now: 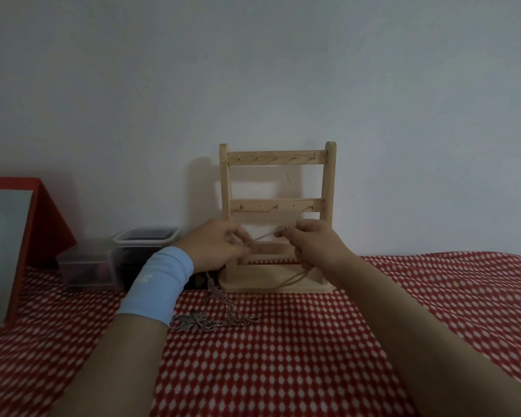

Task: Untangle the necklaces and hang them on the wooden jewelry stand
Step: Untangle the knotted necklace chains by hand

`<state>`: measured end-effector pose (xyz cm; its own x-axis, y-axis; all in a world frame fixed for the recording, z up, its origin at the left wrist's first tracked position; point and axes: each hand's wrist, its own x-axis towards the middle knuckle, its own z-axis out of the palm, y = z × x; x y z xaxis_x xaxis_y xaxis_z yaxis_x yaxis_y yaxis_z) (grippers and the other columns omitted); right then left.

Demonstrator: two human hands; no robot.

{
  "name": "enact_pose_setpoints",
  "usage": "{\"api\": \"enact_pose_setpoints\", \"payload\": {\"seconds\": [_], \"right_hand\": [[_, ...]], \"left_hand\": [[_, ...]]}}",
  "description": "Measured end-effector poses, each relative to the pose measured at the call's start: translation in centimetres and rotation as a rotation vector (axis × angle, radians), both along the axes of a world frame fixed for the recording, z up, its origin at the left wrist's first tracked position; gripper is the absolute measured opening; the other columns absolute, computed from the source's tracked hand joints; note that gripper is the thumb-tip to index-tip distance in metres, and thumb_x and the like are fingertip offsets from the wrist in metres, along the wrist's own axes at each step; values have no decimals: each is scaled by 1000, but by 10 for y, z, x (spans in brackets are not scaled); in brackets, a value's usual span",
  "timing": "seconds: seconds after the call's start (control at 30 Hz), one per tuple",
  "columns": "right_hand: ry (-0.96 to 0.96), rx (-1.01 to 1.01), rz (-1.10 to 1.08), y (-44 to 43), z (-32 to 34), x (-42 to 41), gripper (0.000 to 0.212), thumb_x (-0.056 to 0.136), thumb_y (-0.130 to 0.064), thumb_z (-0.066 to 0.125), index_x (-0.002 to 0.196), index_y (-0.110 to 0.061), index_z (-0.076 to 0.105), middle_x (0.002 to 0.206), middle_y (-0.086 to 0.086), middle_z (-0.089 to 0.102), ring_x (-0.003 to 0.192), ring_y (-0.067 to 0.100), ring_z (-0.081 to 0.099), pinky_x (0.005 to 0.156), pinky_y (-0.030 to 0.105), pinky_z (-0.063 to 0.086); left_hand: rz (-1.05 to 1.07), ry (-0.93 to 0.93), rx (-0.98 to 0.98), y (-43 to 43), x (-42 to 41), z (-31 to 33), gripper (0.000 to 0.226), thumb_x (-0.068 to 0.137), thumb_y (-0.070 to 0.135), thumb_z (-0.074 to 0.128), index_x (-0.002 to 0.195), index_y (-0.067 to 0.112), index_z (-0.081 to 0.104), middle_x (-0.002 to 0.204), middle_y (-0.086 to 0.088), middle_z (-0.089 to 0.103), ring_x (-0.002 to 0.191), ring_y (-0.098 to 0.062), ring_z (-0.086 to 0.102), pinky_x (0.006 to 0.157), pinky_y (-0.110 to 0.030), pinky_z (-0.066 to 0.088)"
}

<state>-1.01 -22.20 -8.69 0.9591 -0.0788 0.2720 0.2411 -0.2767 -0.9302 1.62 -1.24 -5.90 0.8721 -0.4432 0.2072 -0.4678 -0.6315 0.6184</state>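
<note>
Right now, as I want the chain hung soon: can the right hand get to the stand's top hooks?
Probably yes: the right hand sits just below the top hooks, nothing between, though it pinches the chain with the left hand.

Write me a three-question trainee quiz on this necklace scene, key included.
1. True or false: in front of the pale wooden ladder-shaped jewelry stand, the left hand and right hand both pinch the thin silver chain stretched between them.
2. Where does the silver leaf-pendant necklace lie? A) on the red-and-white checked cloth; B) on that stand's top bar; C) in the right hand.
3. Fill in: the left wrist wears a light ___ band.
Key: 1 true; 2 A; 3 blue.
</note>
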Motion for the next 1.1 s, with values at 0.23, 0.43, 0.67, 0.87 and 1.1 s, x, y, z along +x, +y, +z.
{"api": "enact_pose_setpoints", "payload": {"seconds": [0.23,0.43,0.67,0.87,1.1], "right_hand": [[123,-389,-80,-9,-1,0,46,93,-51,65,64,-16,61,58,-4,53,51,9,48,56,26,42],[218,-298,167,-12,-2,-5,28,106,-31,52,88,-16,68,67,-5,46,49,7,37,45,22,31],[164,-297,311,-3,0,-11,28,108,-25,49,87,-11,63,64,-5,48,51,8,38,50,23,33],[80,-159,264,0,0,-9,22,103,-11,58,83,-12,69,61,-4,58,45,10,40,43,21,32],[-27,-204,145,-5,-3,-5,9,94,-10,71,95,-17,77,61,-10,64,47,5,49,48,18,45]], "left_hand": [[247,-157,92,24,9,5,26,91,30,56,71,24,71,74,3,67,71,-14,62,65,-28,48],[254,48,134,39,11,11,19,88,23,61,84,8,72,79,-7,66,71,-23,60,64,-30,49],[-31,144,329,4,-7,-1,33,92,25,62,125,27,62,113,10,64,104,-8,60,90,-18,45],[-209,382,-389,-20,-7,-15,30,90,2,64,119,9,62,104,-14,74,88,-23,72,89,-37,57],[-50,139,-231,-18,3,-18,15,93,20,63,103,29,70,86,15,68,79,0,62,67,-14,47]]}}
